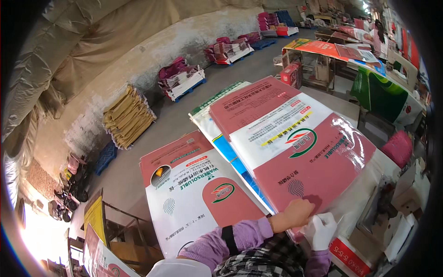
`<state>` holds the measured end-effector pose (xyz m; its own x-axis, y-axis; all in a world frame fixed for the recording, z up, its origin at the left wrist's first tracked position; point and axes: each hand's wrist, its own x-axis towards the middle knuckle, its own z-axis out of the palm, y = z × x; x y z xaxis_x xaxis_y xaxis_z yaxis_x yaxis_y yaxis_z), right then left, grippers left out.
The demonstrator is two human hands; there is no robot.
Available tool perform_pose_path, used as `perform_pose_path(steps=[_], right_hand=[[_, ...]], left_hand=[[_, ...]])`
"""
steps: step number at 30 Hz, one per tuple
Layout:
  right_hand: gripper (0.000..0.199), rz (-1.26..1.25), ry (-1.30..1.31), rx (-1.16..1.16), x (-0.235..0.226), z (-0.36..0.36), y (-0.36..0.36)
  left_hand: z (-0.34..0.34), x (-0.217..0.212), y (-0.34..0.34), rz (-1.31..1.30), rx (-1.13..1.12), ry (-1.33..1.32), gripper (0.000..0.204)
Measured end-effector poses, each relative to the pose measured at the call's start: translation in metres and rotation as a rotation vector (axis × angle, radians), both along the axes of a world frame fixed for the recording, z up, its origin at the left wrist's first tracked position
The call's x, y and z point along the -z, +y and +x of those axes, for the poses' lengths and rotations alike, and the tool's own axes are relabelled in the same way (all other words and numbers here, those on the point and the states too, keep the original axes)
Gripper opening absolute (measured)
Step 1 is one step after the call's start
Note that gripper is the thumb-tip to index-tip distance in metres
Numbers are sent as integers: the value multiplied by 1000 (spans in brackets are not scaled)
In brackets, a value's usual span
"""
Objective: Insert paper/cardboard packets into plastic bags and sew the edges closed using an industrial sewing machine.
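Observation:
My left hand (295, 213) is bare and closed on the near edge of a large red and white printed sack (295, 143) that lies on top of a stack in front of me. My right hand (320, 228) wears a white glove and grips the same near edge, just right of the left hand. Under this sack a blue and white sack (230, 157) sticks out to the left. Another red and white sack (194, 194) lies lower, to my left.
Yellow sacks (128, 115) are piled against the wall at left. Pallets of red and white bags (181, 78) line the wall farther back. A table with red printed sheets (332, 48) and a green sack (383, 97) stands at right. Cardboard boxes (401, 203) sit at lower right.

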<state>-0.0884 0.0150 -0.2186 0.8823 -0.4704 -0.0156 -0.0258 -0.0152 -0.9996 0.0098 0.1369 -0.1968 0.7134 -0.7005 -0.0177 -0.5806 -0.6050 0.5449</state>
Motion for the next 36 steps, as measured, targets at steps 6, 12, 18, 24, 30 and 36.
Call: perform_pose_path(steps=[6,12,18,24,30,36], right_hand=[[15,-50,-101,253,-12,-18,8],[8,30,-145,149,-2,2,33],[15,-184,-201,62,4,-15,16],[26,-532,-389,-79,4,-16,21],[16,-33,-477,-346,-2,-11,2],[19,-1191,-517,-389,41,31,34]], left_hand=[[13,6,-22,-60,-79,-140,17],[-1,-18,17,212,-53,-216,21],[17,-33,12,-17,123,171,21],[27,-34,9,-53,142,392,21],[10,-56,20,17,200,-38,17],[-45,-95,129,342,111,-420,7]])
